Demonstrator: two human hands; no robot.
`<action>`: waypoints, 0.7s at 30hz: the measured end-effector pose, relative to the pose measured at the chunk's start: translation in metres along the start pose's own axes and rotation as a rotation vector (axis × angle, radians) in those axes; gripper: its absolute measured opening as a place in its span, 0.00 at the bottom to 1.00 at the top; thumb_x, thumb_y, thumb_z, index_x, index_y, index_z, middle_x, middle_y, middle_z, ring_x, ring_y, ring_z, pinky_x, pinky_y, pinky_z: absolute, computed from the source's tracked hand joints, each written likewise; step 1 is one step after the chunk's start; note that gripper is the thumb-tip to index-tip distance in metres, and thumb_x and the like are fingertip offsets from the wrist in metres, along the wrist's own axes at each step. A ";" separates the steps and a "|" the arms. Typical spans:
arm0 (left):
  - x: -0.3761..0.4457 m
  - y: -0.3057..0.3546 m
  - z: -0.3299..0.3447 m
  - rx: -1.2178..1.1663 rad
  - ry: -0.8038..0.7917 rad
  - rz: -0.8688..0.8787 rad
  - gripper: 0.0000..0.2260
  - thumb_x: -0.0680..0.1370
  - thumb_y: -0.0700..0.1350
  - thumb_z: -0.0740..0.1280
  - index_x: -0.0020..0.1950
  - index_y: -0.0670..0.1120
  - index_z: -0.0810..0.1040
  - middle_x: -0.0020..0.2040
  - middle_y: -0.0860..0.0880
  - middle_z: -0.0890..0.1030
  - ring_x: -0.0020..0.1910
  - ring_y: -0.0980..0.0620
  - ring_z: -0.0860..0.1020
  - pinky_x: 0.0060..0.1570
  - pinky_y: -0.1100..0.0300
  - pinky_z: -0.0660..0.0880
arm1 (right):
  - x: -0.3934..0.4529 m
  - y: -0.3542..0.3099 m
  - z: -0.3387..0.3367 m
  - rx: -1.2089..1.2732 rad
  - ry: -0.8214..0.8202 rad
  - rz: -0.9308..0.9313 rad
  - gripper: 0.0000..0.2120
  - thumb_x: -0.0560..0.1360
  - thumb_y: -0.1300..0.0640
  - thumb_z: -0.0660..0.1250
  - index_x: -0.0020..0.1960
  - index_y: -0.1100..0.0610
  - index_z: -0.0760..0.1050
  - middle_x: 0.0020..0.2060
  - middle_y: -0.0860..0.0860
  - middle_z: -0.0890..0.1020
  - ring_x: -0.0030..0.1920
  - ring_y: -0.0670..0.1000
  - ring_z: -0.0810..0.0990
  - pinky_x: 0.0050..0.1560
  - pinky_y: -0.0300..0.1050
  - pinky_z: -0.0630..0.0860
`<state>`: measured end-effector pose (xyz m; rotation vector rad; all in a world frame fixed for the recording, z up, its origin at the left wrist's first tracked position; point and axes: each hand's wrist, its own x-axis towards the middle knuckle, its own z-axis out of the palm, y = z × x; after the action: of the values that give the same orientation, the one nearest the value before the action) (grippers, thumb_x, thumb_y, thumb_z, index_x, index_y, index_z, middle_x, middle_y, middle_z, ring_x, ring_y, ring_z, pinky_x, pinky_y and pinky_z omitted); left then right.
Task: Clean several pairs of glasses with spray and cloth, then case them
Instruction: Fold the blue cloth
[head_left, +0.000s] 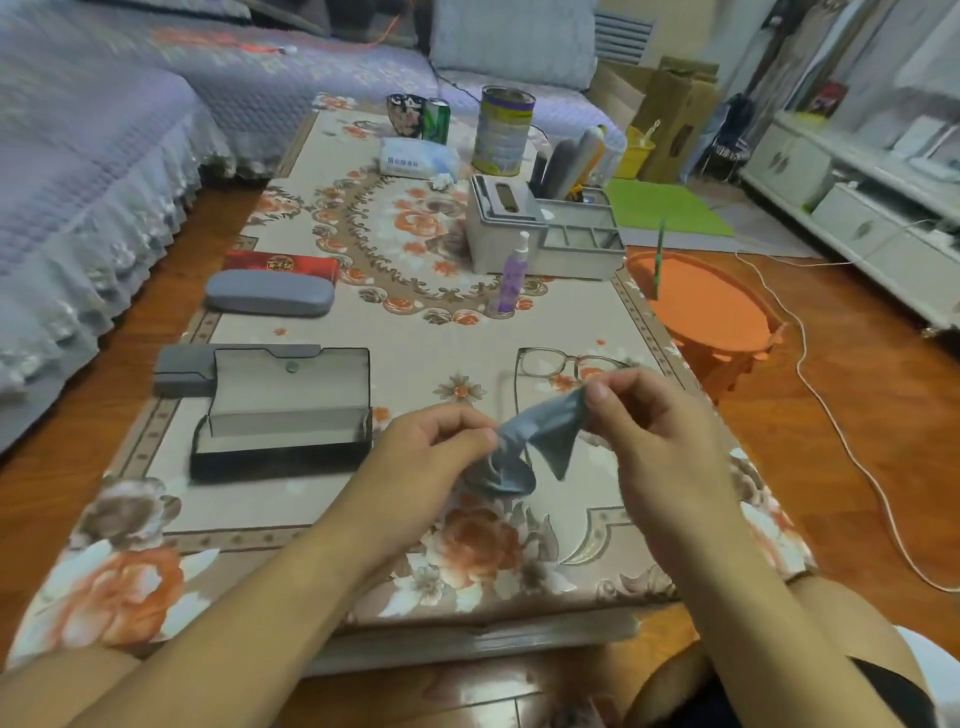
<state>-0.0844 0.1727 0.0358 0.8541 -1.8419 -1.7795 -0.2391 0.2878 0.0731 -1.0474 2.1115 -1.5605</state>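
Head view: both my hands pinch grey cloth, left hand on bunched end, right hand on corner, spreading it for wiping. Glasses on tabletop just beyond right hand; open case left of left hand, ready; spray bottle farther ahead.

We see a dim indoor scene in soft, even, cool-tinted light with only faint shadows. A glossy reflection shines on the wood floor at the bottom edge. Straight lines bow toward the corners, and the far background looks soft and blurred.
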 end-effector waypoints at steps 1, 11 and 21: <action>0.001 0.000 0.001 -0.032 0.005 0.011 0.09 0.79 0.46 0.66 0.41 0.49 0.83 0.45 0.44 0.84 0.50 0.44 0.81 0.62 0.44 0.76 | -0.002 0.002 0.003 -0.058 -0.027 -0.052 0.07 0.82 0.54 0.64 0.47 0.51 0.79 0.42 0.51 0.83 0.45 0.52 0.82 0.48 0.50 0.80; -0.005 0.001 0.007 -0.188 -0.348 -0.094 0.16 0.79 0.51 0.72 0.63 0.46 0.79 0.56 0.44 0.85 0.56 0.44 0.84 0.57 0.49 0.79 | 0.003 -0.016 0.000 -0.358 -0.144 -0.230 0.05 0.82 0.56 0.65 0.47 0.54 0.76 0.32 0.45 0.77 0.33 0.42 0.74 0.34 0.35 0.66; -0.004 0.011 -0.021 -0.670 -0.176 -0.355 0.14 0.82 0.46 0.61 0.59 0.39 0.81 0.49 0.38 0.84 0.45 0.43 0.85 0.46 0.50 0.83 | 0.001 0.052 -0.007 0.890 -0.603 0.844 0.42 0.75 0.32 0.68 0.74 0.63 0.68 0.61 0.66 0.79 0.54 0.63 0.83 0.53 0.55 0.81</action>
<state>-0.0690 0.1602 0.0491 0.7939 -1.0757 -2.5400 -0.2633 0.2996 0.0281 -0.1867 0.9995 -1.2584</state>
